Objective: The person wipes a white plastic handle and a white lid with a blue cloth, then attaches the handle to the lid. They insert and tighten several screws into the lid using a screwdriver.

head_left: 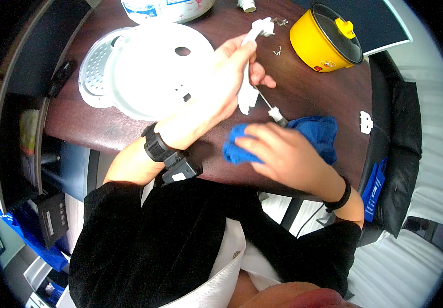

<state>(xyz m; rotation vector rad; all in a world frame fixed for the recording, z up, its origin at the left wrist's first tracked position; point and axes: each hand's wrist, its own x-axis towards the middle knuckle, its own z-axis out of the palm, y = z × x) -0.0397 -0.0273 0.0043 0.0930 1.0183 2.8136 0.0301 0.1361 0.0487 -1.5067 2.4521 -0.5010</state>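
My left hand (226, 77) is closed around a long white plastic part (247, 92), shaped like a handle with a knobbed far end, above the table. My right hand (293, 156) grips a bunched blue cloth (239, 149) near the table's front edge. More of the cloth spreads out to the right behind that hand. Between the two hands is a screwdriver (277, 114) with a thin metal shaft; the cloth and right hand partly cover its handle. Left of my left hand sits a large round white plastic piece (147, 72) with holes, partly covered by my forearm.
A clear lid-like piece with a perforated area (94, 77) lies at far left. Small screws (278, 51) lie near a yellow pot (311, 43) with a dark lid. A small white piece (366, 122) rests at the right edge. A white container (167, 10) stands at the back.
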